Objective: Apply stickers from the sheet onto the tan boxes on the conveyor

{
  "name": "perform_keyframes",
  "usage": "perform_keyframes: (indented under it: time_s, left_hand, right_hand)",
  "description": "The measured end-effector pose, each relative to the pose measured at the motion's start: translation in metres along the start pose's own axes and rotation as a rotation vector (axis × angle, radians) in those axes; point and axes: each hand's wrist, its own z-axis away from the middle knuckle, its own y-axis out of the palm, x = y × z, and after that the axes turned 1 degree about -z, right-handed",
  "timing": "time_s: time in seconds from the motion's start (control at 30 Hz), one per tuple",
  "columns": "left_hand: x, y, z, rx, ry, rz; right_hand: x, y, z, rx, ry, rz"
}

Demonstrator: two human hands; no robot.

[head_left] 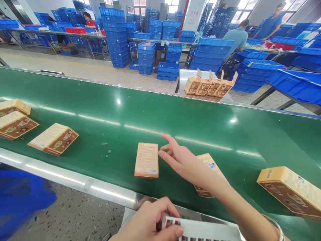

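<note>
My right hand (179, 155) reaches over the green conveyor belt (105, 110) with its fingers stretched out and apart, nothing visible in them. Its fingertips are just right of a small cream-and-brown carton (146, 160) lying with a printed panel up; I cannot tell whether they touch. Beneath my right forearm, partly hidden, is another carton (208, 160). At the bottom edge, my left hand (150, 217) pinches a white sheet (208, 229) with rows of small red and dark print, between thumb and fingers. The lower part of that sheet is out of frame.
Several similar cartons (55, 139) lie on the belt at left, and one (291, 190) at right. Beyond the belt, cartons with raised flaps (209, 87) stand on a metal table. Stacked blue crates (115, 36) and co-workers (237, 36) are behind. A metal rail (75, 180) edges the belt.
</note>
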Motion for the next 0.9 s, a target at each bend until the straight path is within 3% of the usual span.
perform_keyframes:
  time_s: [0.1, 0.27, 0.4, 0.57, 0.73, 0.9]
  left_hand:
    - [0.0, -0.003, 0.001, -0.045, -0.005, 0.039]
    - [-0.006, -0.005, 0.003, -0.153, 0.036, -0.006]
    - [-0.013, -0.004, 0.002, -0.146, 0.097, -0.071]
    - [-0.016, -0.004, 0.001, -0.158, 0.154, -0.146]
    - [-0.013, -0.002, -0.001, -0.19, 0.296, -0.302]
    - [-0.016, 0.003, -0.004, -0.256, 0.351, -0.273]
  right_hand:
    - [-0.006, -0.006, 0.013, -0.058, -0.089, 0.111]
    - [-0.005, -0.006, 0.065, 0.021, -0.404, 0.21]
    - [-0.009, 0.004, 0.083, -0.13, -0.58, 0.314]
    - [-0.013, 0.005, 0.085, -0.237, -0.611, 0.345]
    - [-0.012, -0.003, 0.091, -0.21, -0.576, 0.364]
    - [-0.019, -0.001, 0.1, -0.34, -0.686, 0.575]
